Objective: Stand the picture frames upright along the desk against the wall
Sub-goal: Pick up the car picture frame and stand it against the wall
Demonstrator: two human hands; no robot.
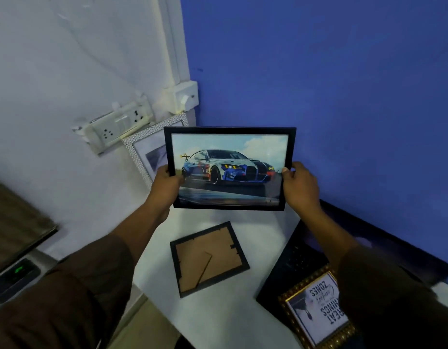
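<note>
I hold a black picture frame with a racing-car print (230, 170) in the air above the white desk (218, 321), picture facing me. My left hand (166, 183) grips its left edge and my right hand (299, 187) grips its right edge. Behind it a white textured frame (142, 149) stands upright in the corner against the white wall, partly hidden. A black frame (209, 259) lies face down on the desk, brown backing up. A gold-edged frame with text (318, 308) lies flat at the lower right, partly under my right sleeve.
A socket strip (117, 128) and a switch box (184, 96) are fixed on the white wall near the corner. The blue wall (343, 96) runs along the right. A black laptop (297, 260) lies on the desk under the gold frame. A device with a green light (19, 272) sits at the left.
</note>
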